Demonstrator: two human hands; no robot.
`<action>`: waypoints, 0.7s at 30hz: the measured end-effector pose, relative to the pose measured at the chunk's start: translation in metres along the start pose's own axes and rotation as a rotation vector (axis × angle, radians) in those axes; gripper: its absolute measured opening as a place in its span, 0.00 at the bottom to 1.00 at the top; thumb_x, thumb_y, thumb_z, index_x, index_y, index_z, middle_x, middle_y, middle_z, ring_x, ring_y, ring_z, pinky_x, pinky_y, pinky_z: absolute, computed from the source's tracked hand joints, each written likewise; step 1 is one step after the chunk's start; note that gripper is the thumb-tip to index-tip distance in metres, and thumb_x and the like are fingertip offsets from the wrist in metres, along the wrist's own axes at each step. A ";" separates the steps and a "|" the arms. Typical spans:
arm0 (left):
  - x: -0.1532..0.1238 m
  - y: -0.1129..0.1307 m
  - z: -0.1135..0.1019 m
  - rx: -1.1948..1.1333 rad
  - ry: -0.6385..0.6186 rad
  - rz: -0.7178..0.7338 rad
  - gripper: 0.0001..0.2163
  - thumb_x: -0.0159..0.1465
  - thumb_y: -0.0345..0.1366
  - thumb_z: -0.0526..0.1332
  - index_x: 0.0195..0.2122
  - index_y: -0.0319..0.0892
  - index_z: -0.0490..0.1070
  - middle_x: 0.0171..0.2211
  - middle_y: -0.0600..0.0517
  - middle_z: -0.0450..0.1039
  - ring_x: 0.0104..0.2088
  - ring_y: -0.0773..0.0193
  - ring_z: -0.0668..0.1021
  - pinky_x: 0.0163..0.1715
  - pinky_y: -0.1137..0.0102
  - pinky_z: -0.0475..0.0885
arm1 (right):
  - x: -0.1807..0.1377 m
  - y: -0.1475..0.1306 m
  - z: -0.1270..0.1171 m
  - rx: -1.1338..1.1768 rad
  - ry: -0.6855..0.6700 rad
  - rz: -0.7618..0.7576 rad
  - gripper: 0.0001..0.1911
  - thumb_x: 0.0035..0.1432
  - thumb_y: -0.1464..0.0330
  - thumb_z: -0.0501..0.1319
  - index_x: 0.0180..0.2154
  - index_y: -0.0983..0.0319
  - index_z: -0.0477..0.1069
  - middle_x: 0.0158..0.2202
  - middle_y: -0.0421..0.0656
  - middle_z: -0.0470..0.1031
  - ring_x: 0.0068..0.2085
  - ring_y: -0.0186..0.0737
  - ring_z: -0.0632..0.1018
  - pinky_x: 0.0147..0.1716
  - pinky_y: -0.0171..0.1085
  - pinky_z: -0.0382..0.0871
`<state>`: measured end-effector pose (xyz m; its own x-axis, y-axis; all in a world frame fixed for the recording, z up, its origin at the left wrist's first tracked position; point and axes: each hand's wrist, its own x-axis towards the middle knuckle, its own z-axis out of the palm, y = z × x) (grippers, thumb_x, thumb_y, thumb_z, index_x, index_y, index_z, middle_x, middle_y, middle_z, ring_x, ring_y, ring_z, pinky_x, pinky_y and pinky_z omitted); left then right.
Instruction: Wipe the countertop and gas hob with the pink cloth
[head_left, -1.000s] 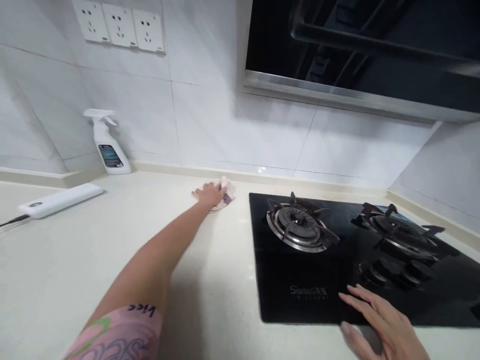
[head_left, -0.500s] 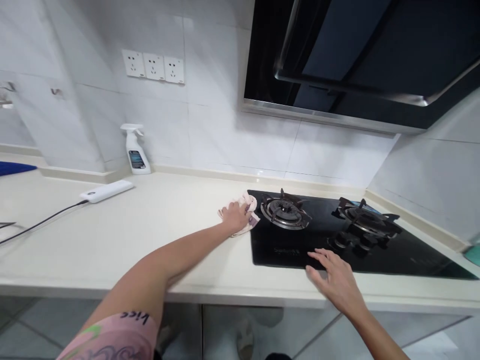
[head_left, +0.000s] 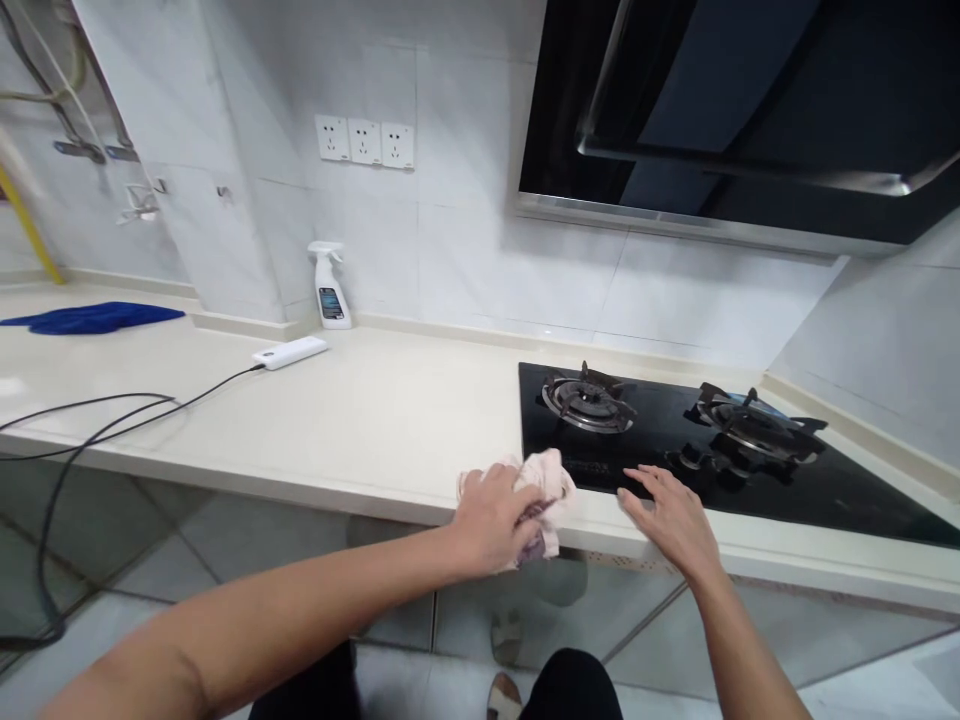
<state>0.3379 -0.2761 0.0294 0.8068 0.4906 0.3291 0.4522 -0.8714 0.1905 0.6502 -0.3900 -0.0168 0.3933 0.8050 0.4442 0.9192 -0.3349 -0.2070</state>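
My left hand (head_left: 491,515) grips a crumpled pale pink cloth (head_left: 551,485) at the front edge of the white countertop (head_left: 405,420), just left of the stove's near corner. Part of the cloth hangs past the counter's edge, and the palm hides some of it. My right hand (head_left: 671,520) rests with fingers apart on the front rim of the black glass gas stove (head_left: 637,460), holding nothing. Two burners with dark pan supports, a left burner (head_left: 589,400) and a right burner (head_left: 757,425), sit on the stove.
Against the wall stands a white spray bottle (head_left: 331,290). A white power bank-like device (head_left: 291,352) with a black cable (head_left: 150,410) lies on the left counter. Farther left is a blue cloth (head_left: 101,317). A black range hood (head_left: 735,120) overhangs the stove.
My left hand has drawn the cloth from beside the left burner toward me to the counter's front edge. The view has shifted left and down. My right hand stays at the stove's front.
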 end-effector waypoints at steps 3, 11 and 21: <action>-0.015 0.018 0.012 -0.017 0.025 0.143 0.20 0.63 0.43 0.69 0.57 0.57 0.74 0.53 0.46 0.73 0.54 0.48 0.73 0.48 0.54 0.68 | 0.000 0.004 0.004 0.006 0.012 -0.010 0.28 0.68 0.49 0.51 0.57 0.56 0.75 0.64 0.48 0.72 0.66 0.52 0.71 0.66 0.54 0.60; -0.009 0.025 0.068 0.264 0.326 0.321 0.24 0.71 0.41 0.61 0.68 0.57 0.63 0.67 0.41 0.67 0.62 0.47 0.71 0.52 0.51 0.67 | 0.001 0.017 0.014 0.054 0.044 -0.049 0.29 0.67 0.47 0.51 0.57 0.56 0.75 0.63 0.48 0.73 0.66 0.51 0.71 0.68 0.54 0.61; -0.071 -0.092 0.043 0.340 0.402 0.368 0.19 0.71 0.41 0.62 0.63 0.54 0.70 0.61 0.44 0.75 0.61 0.49 0.72 0.58 0.54 0.66 | -0.003 0.016 0.013 0.016 0.023 -0.036 0.28 0.68 0.48 0.50 0.59 0.54 0.74 0.65 0.47 0.73 0.68 0.51 0.69 0.67 0.55 0.61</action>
<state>0.2555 -0.2311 -0.0517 0.7565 0.0651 0.6508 0.3216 -0.9035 -0.2834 0.6634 -0.3908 -0.0328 0.3602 0.8049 0.4716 0.9326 -0.2977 -0.2042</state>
